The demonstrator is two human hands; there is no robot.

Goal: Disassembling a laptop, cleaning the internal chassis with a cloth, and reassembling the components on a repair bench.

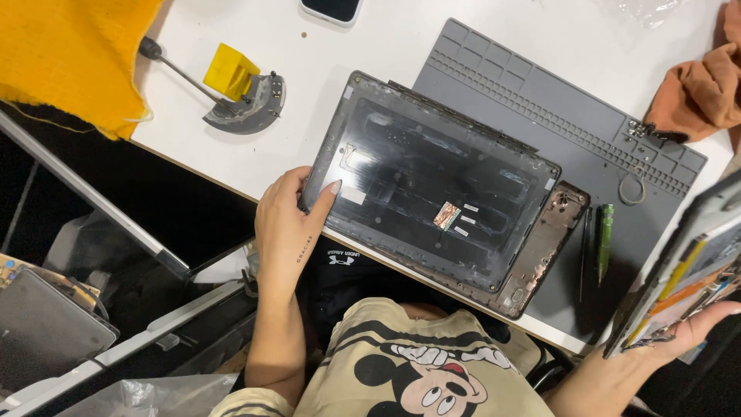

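Gripping: left hand (289, 232) pinched laptop lid shell (428, 181) corner; thin, light, flexy.
Right hand (683, 328): cradled loose panel (683, 270), fragile.

Left hand (287, 228) reaches forward with fingers (330, 190) curled in grip; right hand (687, 328) lies palm-up, supporting.
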